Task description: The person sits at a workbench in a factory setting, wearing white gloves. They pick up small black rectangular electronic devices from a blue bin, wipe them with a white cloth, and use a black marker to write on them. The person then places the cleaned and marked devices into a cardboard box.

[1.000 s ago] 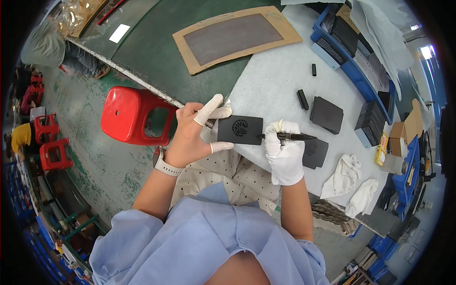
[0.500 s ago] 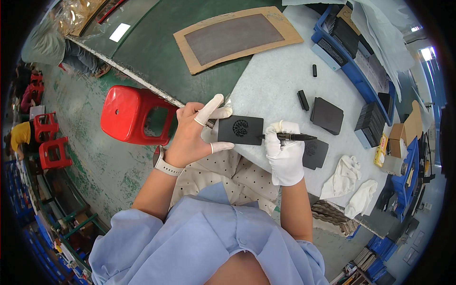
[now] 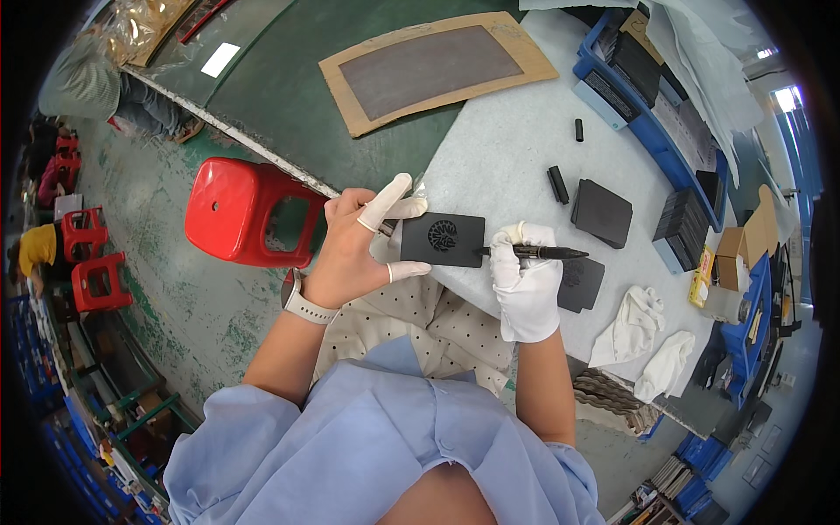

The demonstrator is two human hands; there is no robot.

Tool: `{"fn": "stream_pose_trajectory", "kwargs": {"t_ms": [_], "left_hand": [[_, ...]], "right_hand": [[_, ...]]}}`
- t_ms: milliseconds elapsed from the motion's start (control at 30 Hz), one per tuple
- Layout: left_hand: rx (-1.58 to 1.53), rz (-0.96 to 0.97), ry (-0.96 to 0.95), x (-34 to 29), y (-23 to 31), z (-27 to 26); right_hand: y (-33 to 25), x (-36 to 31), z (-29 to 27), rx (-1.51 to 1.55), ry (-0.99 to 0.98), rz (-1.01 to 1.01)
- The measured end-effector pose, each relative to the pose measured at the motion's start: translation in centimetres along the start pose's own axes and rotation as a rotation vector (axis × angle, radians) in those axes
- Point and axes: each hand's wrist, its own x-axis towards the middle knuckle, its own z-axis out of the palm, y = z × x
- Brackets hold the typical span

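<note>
A black card (image 3: 444, 241) with a dark round emblem lies at the table's near edge. My left hand (image 3: 354, 241) has pale finger cots on thumb and fingers. Its thumb and fingers span the card's left end, a finger at the far edge and the thumb at the near edge, gripping it between them. My right hand (image 3: 529, 284), in a white glove, is closed round a black marker pen (image 3: 542, 252). The pen's tip meets the card's right edge. Beside this hand, more black cards (image 3: 580, 286) lie partly behind the glove, one with a similar emblem.
Farther right are a stack of black cards (image 3: 602, 213), two black caps or short tubes (image 3: 557, 185) and a blue bin (image 3: 652, 127). White gloves (image 3: 632, 324) lie near the right edge. A framed dark panel (image 3: 429, 70) is ahead; a red stool (image 3: 229, 210) stands left.
My right hand and the pen have shifted very slightly to the right. The left hand and the card look unmoved.
</note>
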Motion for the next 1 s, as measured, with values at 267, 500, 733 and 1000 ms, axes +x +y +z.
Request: {"fn": "stream_pose_trajectory", "kwargs": {"t_ms": [267, 500, 733, 1000], "left_hand": [[-0.009, 0.01, 0.011, -0.01, -0.05, 0.05], [0.002, 0.008, 0.005, 0.0, 0.0, -0.01], [0.008, 0.006, 0.0, -0.09, -0.03, -0.02], [0.002, -0.001, -0.006, -0.04, -0.01, -0.05]], "right_hand": [[0.04, -0.19, -0.04, 0.041, 0.003, 0.044], [-0.07, -0.1, -0.14, 0.034, -0.023, 0.028], [-0.07, -0.12, -0.09, -0.1, -0.043, 0.073], [-0.47, -0.09, -0.01, 0.068, 0.007, 0.098]]}}
